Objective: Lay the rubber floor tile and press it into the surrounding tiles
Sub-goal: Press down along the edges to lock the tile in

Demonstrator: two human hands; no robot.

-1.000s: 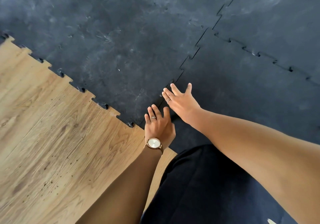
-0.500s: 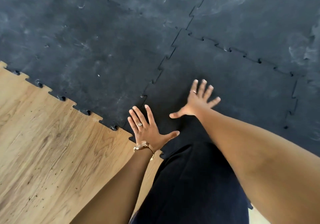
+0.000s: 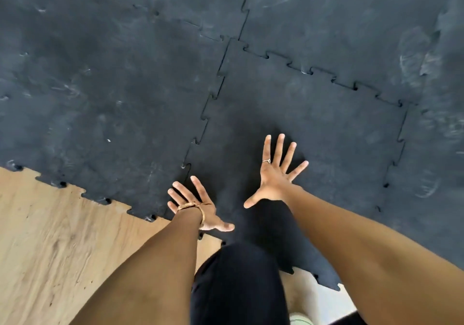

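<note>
The floor is covered with dark rubber tiles (image 3: pixel 113 86) joined by puzzle-shaped edges, and bare wooden floor (image 3: pixel 50 249) shows at the lower left. The rubber floor tile (image 3: pixel 313 129) lies in front of the person, its teeth fitted into the neighbours at left, top and right. The left hand (image 3: pixel 198 206) and right hand (image 3: pixel 276 176) rest flat on it, fingers spread, holding nothing.
</note>
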